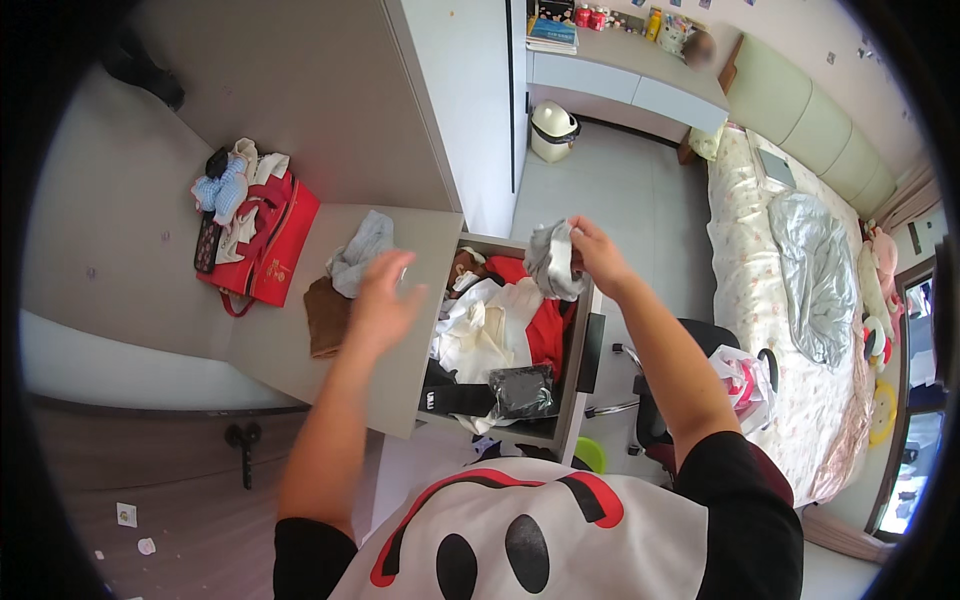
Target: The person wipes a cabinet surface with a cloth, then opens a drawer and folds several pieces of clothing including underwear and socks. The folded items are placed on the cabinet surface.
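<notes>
Gathered grey cloth [555, 259] hangs from my right hand [596, 251], above the far right corner of an open drawer [566, 405]. My left hand [386, 304] is slightly blurred, fingers apart and empty, over the shelf edge beside the drawer. Just beyond it on the shelf [382, 382] lie a light grey garment [364, 251] and a folded brown cloth [325, 319]. The drawer holds white garments [480, 337], red cloth [546, 341], a dark item in clear plastic [523, 390] and a black band with lettering [459, 400].
A red bag [289, 259] topped with small clothes stands at the shelf's back left. A white cabinet panel [476, 112] rises beyond the drawer. To the right are an office chair [705, 337] with a plastic bag, a bin [553, 131] and a bed [739, 262].
</notes>
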Tool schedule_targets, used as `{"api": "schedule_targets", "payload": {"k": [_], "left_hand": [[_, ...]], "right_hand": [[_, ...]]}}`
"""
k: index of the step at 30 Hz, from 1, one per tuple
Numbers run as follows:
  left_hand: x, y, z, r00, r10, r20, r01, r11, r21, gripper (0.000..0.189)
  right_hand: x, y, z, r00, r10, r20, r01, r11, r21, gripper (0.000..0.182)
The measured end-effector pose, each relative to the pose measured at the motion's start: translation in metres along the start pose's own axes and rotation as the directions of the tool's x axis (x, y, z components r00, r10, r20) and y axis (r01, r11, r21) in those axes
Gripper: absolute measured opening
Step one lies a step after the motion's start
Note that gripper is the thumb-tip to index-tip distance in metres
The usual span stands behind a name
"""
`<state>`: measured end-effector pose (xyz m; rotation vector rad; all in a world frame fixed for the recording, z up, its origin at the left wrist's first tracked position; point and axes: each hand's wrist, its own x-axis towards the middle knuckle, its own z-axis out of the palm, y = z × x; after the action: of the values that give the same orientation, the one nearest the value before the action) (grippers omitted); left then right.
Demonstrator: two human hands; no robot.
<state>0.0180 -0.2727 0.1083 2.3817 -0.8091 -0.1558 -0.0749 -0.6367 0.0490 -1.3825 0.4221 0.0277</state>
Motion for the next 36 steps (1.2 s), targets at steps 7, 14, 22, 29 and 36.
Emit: {"api": "schedule_targets", "payload": {"k": [7, 14, 22, 29, 36], "left_hand": [[0.005, 0.1, 0.047, 0.988, 0.116, 0.102, -0.026, 0.776, -0.631, 0.078], [-0.013, 0.113, 0.023, 0.92, -0.053, 0.387, 0.388, 0.25, -0.887, 0.049], [-0.039, 0.091, 0.003, 0.882, -0.062, 0.466, 0.464, -0.046, -0.885, 0.051], [-0.058, 0.075, -0.013, 0.821, -0.019, 0.57, 0.567, 0.147, -0.811, 0.034], [-0.066, 0.017, -0.04, 0.825, -0.254, 0.505, 0.558, 0.221, -0.8, 0.037]], "right_hand": [[-0.069, -0.084, 0.046, 0.975, -0.039, 0.22, -0.075, 0.869, 0.489, 0.03], [-0.106, -0.077, 0.063, 0.957, -0.134, 0.256, -0.022, 0.848, 0.529, 0.055], [-0.143, -0.052, 0.094, 0.948, -0.316, 0.037, 0.317, 0.947, -0.041, 0.077], [-0.124, -0.041, 0.101, 0.967, -0.255, -0.006, 0.255, 0.966, -0.037, 0.021], [-0.145, -0.082, 0.096, 0.982, -0.175, -0.068, 0.185, 0.967, 0.175, 0.022]]}}
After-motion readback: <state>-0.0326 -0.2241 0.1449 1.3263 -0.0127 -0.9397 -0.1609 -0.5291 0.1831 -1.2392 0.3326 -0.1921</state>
